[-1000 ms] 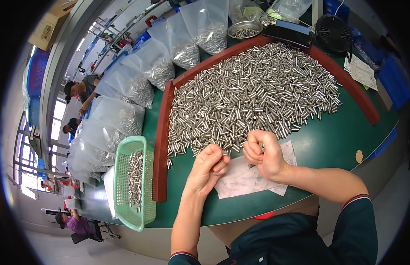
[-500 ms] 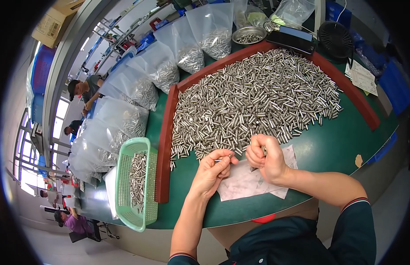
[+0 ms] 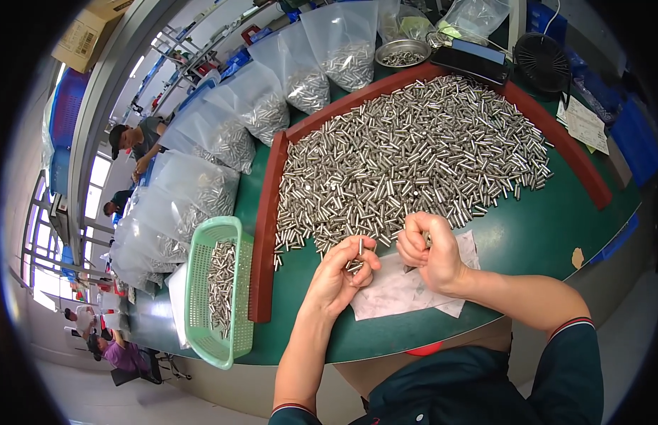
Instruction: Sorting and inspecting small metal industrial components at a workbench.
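Note:
My left hand (image 3: 330, 280) is closed around several small metal pins (image 3: 361, 246). One of them stands upright between thumb and fingertips, and others lie in the curled fingers. Just to the right, my right hand (image 3: 442, 263) is curled into a fist; its fingers hide most of whatever is inside. Under both hands a stained pale cloth (image 3: 387, 296) lies on the green table (image 3: 517, 237). Beyond them spreads a big heap of shiny metal pins (image 3: 407, 152), its near edge close to my fingers.
Red-brown rails (image 3: 264, 255) border the heap. To the left stands a green basket (image 3: 236, 312) part-filled with pins. Clear bags of pins (image 3: 233, 145) line the far left. A metal bowl (image 3: 380, 55), a phone (image 3: 471, 65) and a black fan (image 3: 541, 62) are at the back.
My left hand has turned and its fingers have opened slightly, so an upright pin and others in the grip now show. The right fist has barely moved.

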Demonstrator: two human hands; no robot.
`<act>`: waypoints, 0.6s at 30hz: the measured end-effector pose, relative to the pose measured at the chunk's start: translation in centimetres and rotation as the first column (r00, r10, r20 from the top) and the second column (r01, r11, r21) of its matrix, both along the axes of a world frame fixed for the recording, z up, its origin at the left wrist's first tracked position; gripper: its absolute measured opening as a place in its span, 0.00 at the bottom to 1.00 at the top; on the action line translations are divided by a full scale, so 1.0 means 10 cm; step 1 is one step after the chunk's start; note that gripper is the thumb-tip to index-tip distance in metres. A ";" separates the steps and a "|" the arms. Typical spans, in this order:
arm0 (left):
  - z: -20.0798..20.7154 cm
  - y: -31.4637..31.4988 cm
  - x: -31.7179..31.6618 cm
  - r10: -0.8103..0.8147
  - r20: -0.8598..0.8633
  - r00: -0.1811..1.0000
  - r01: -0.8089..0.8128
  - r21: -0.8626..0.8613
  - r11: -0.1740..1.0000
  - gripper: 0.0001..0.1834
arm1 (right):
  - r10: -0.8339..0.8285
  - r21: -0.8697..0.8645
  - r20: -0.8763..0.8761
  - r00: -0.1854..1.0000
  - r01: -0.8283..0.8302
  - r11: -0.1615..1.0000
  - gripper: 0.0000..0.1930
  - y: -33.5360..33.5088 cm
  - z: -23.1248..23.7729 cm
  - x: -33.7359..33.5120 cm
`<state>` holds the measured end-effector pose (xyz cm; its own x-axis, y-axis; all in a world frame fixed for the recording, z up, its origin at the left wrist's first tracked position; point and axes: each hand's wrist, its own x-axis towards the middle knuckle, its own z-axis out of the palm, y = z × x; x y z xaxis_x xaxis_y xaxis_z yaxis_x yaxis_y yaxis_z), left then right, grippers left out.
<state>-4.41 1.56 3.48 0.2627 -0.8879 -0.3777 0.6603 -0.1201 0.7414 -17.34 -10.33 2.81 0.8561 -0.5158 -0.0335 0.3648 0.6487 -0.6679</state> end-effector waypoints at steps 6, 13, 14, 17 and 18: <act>0.01 0.02 0.00 -0.002 -0.040 0.999 0.002 0.009 1.000 0.13 | 0.003 -0.006 -0.007 1.000 -0.003 1.000 0.18 0.01 0.00 0.00; 0.17 0.06 0.05 0.083 0.069 0.994 -0.072 -0.142 0.987 0.10 | 0.010 -0.020 -0.004 1.000 -0.010 1.000 0.19 -0.01 -0.02 -0.01; 0.22 0.09 0.10 0.198 0.265 0.944 -0.148 -0.199 0.969 0.09 | 0.003 -0.022 -0.013 1.000 -0.004 1.000 0.19 -0.03 -0.05 -0.02; 0.49 0.26 0.29 0.421 0.888 -0.186 -0.555 -0.448 0.701 0.08 | 0.011 -0.022 0.000 1.000 -0.011 1.000 0.19 -0.02 -0.06 0.02; 0.54 0.38 0.42 0.278 0.846 -0.454 -0.604 -0.522 0.602 0.08 | 0.013 -0.023 -0.002 1.000 -0.013 1.000 0.19 -0.02 -0.04 0.01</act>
